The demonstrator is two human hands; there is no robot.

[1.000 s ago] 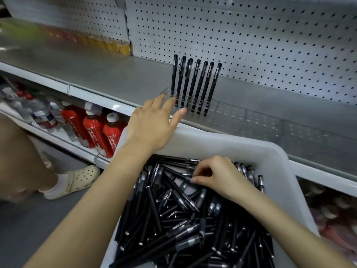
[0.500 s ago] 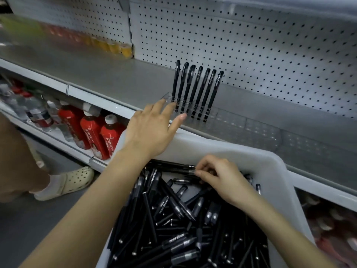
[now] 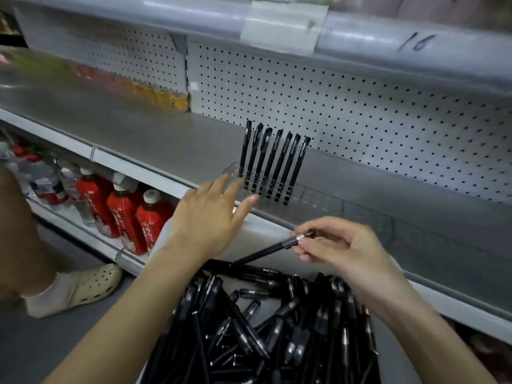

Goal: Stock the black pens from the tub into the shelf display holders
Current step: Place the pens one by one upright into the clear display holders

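A white tub [image 3: 266,239] at the bottom centre is full of loose black pens [image 3: 277,328]. My right hand [image 3: 343,250] pinches one black pen [image 3: 266,252] by its capped end and holds it lifted above the pile, its other end pointing down-left. My left hand [image 3: 210,214] rests flat, fingers straight, on the tub's far rim, fingertips close to the clear display holder [image 3: 310,198] on the grey shelf. Several black pens [image 3: 273,159] stand upright in the holder's left end; the slots to their right hold nothing.
The white pegboard [image 3: 360,112] backs the grey shelf [image 3: 155,134]. Red bottles [image 3: 122,214] stand on the lower shelf at left. Yellow items [image 3: 163,95] sit at the shelf's far back. A person's foot in a cream clog [image 3: 86,286] stands on the floor at left.
My right hand has pinched one pen out of the pile and lifted it above the tub toward the shelf. The left hand stays on the rim. The camera has tilted upward.
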